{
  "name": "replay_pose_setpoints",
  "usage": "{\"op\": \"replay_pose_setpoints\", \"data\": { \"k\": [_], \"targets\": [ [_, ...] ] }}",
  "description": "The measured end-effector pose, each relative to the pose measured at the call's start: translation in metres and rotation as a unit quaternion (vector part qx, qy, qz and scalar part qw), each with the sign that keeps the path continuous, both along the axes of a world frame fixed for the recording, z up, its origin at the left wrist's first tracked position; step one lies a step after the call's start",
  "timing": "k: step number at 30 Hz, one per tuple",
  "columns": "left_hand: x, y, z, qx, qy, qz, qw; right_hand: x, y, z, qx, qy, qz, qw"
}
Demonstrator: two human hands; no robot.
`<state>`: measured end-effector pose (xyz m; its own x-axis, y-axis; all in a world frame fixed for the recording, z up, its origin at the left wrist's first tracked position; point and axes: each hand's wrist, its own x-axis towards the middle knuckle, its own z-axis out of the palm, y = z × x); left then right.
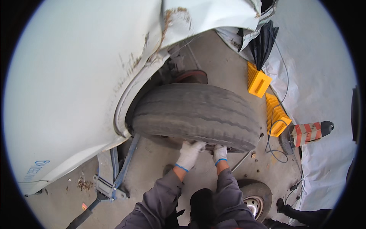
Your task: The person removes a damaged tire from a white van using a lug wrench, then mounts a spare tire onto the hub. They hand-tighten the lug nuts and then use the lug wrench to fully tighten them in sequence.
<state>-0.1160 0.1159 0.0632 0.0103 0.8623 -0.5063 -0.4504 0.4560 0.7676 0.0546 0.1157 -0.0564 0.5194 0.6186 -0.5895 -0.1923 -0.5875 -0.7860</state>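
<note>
A large worn wheel stands upright in front of me, its grooved tread facing up. It is beside the van's dented white wheel arch, with a rusty brake drum just beyond it. My left hand, in a white glove with a blue cuff, grips the near side of the wheel, at the rim. To its right, my right hand, gloved the same way, also holds the near side. The tyre hides part of the fingertips of both hands.
A floor jack reaches under the van at left. Another wheel lies at lower right, near a person's dark shoe. Yellow wheel chocks, a tipped red-and-white cone and a loose cable are at right. A metal bar lies beside the wheel.
</note>
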Motion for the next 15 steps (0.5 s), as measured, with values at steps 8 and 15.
{"op": "replay_pose_setpoints", "data": {
  "k": [8, 15],
  "targets": [
    [0.051, -0.089, 0.047, -0.039, -0.009, -0.089, 0.995, 0.087, -0.106, -0.006, -0.079, 0.106, -0.051, 0.990],
    [-0.003, -0.245, -0.085, 0.129, 0.308, -0.245, 0.910, 0.077, -0.157, 0.021, -0.128, 0.113, -0.025, 0.985]
  ]
}}
